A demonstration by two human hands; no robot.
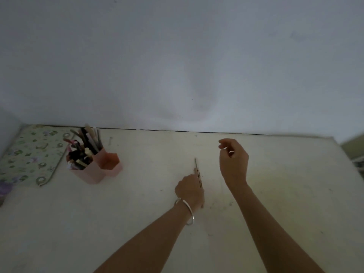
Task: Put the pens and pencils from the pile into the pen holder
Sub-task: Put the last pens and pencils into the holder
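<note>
- The left hand (190,191), with a bangle (186,211) at the wrist, was seen low over the table (275,194). Its fingers were curled round a thin pencil (197,167), with the forefinger laid along the shaft, presumably to steady so slender a thing.
- The pencil was located near the middle of the table, well apart from the pen holder (92,174), with its far end pointed toward the wall (177,56). Whether it was lifted or resting on the surface could not be told.
- The right hand (233,164) was held just to the right of the pencil. Its fingers were loosely curled and nothing was grasped — it was judged to be kept free as a spare.
- The pink pen holder was placed at the far left of the table, beside a floral mat (29,154). Its left cells were packed with pens and pencils (84,146), stood upright or tilted; the right-hand cell (109,164) appeared unfilled.
- No other loose pen was seen on the table, so the task was judged to be nearly complete.
- A carry leftward to the holder would be required next. The unfilled cell was judged the easier target — the packed cells left little room, and a thin shaft could slip in a loose hold.
</note>
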